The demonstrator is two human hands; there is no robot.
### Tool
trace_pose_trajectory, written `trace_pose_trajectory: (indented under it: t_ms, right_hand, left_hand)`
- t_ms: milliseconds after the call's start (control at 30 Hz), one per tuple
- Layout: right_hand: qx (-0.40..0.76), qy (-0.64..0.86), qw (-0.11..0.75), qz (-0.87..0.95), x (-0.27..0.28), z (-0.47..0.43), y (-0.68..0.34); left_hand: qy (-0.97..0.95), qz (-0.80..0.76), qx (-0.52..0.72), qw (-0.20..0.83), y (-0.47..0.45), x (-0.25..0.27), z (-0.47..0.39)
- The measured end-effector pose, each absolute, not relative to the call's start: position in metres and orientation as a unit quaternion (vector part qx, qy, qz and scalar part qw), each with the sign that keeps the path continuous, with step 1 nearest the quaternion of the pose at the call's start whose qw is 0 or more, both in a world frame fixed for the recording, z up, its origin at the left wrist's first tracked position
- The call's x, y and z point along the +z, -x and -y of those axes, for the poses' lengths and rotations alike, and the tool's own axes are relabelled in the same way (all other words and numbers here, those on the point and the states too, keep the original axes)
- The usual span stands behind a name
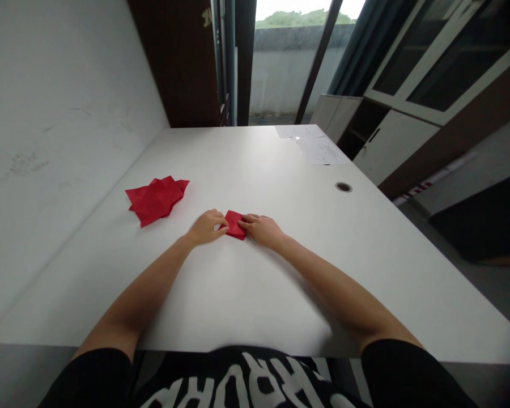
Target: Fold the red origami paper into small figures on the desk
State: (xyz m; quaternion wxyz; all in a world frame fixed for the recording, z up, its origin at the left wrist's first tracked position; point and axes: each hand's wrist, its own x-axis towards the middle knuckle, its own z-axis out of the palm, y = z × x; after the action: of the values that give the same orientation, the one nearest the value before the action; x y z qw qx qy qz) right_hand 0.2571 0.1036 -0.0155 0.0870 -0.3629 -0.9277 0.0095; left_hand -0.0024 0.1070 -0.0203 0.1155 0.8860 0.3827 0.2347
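A small folded piece of red paper [234, 223] lies on the white table between my hands. My left hand [207, 227] pinches its left corner between thumb and forefinger. From the other side, my right hand [261, 229] rests on the table with its fingertips pressing on the paper's right part, fingers stretched out. Those fingertips cover some of the right edge. Farther left sits a larger pile of creased red paper sheets [157, 198], with pointed corners sticking out, apart from both hands.
The white table [246, 300] meets a wall [68, 113] on the left. Printed sheets [321, 148] lie at its far right corner, near a round cable hole [343, 187]. Cabinets [397, 144] and a window [289, 62] stand beyond.
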Motion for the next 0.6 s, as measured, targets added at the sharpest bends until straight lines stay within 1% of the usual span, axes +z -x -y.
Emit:
trace_pose_trajectory:
  t_ms: [167, 267, 467, 600]
  right_hand:
    - [-0.014, 0.371, 0.088, 0.925, -0.014, -0.103, -0.254]
    - [0.021, 0.374, 0.118, 0.92, -0.018, -0.111, -0.258]
    - [0.138, 0.431, 0.203, 0.868, -0.031, -0.123, -0.266]
    - [0.138, 0.465, 0.21, 0.849, -0.035, -0.124, -0.261]
  left_hand:
    - [-0.894, -0.385, 0.202, 0.107, 0.002, -0.018, -0.105]
    - [-0.888, -0.397, 0.207, 0.101, 0.002, -0.023, -0.109]
    - [-0.871, -0.424, 0.223, 0.11, 0.003, -0.032, -0.115]
    - [-0.849, -0.464, 0.22, 0.127, -0.002, -0.034, -0.114]
